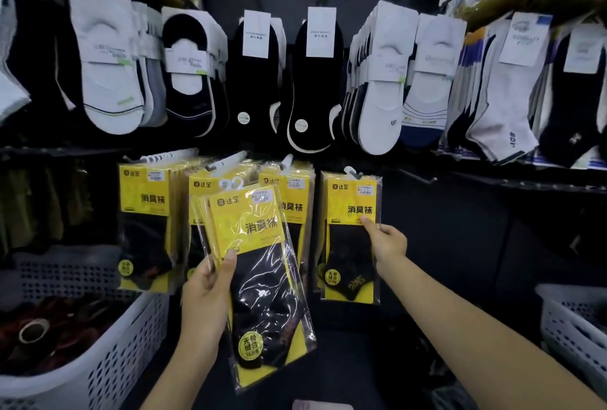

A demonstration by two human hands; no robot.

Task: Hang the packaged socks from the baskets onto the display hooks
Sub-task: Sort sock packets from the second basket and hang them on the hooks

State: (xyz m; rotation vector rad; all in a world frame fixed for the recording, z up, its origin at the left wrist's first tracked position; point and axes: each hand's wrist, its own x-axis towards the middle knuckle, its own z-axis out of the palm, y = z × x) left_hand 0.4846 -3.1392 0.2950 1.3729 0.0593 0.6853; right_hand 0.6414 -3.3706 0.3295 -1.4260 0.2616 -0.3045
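My left hand [210,281] grips a small stack of yellow-and-black sock packs [262,278] in clear plastic, tilted and held in front of the lower display row. My right hand [384,238] reaches to a single yellow sock pack [349,258] hanging on the rightmost filled hook [353,173]; thumb and fingers pinch its right edge. Three more hooks to the left carry the same packs: a group at the far left [144,212], a middle group [203,186] partly hidden by my held stack, and another [289,199].
A white perforated basket [98,360] with dark goods stands at lower left, another white basket [571,317] at lower right. The upper row holds white and black low-cut socks [256,81]. A bare hook [417,176] juts out right of the yellow packs.
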